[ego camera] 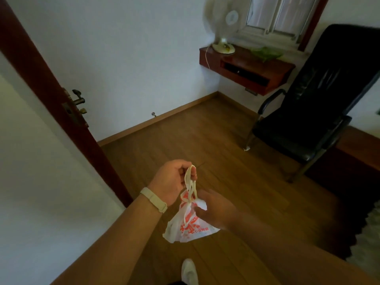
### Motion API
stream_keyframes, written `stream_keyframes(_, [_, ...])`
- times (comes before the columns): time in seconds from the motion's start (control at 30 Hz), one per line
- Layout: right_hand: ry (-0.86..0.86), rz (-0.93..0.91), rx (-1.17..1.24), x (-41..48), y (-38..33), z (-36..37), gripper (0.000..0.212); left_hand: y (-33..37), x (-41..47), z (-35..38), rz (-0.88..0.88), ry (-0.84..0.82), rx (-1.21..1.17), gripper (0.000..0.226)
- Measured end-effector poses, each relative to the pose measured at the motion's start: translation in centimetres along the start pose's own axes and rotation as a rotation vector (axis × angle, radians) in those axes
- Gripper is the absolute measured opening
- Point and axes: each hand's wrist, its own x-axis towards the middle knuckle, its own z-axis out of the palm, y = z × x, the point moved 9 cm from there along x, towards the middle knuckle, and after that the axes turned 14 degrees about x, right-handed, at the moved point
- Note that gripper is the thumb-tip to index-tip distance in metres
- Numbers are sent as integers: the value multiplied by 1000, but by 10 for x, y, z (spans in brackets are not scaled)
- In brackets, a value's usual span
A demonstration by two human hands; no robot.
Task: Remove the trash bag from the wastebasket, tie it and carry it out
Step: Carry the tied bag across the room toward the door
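Note:
A small white trash bag (pixel 188 227) with orange print hangs in the air over the wooden floor, its neck knotted and its handle loops standing up. My left hand (pixel 174 179), with a pale wristband, pinches the handle loops at the top. My right hand (pixel 218 210) sits just right of the bag, its fingertips touching the bag's upper side near the knot. No wastebasket is in view.
A dark red door (pixel 67 112) with a metal handle stands open at the left. A black armchair (pixel 320 112) occupies the right, with a wall shelf (pixel 246 64) carrying a fan (pixel 224 27) behind it. A dark rug (pixel 349 212) lies at the right. My white shoe (pixel 190 270) shows below.

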Motion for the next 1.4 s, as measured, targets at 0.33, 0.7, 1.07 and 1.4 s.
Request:
stream_keyframes(0.33, [-46,-90,-74,138,-48,-57,38,91,96,-51,92,32,36,26])
stream_keyframes(0.7, [-194,-205,-65,289,-58,-68,37,143,187,-112,123,278,25,21])
stream_keyframes(1.07, [-608,-350,-96,417,-54,-37,50,140,276,-197,-94,741,68,18])
stream_keyframes(1.4, [-797,-485,-215,477,-67,2,40,101,283,-239,-213,906,-89,19])
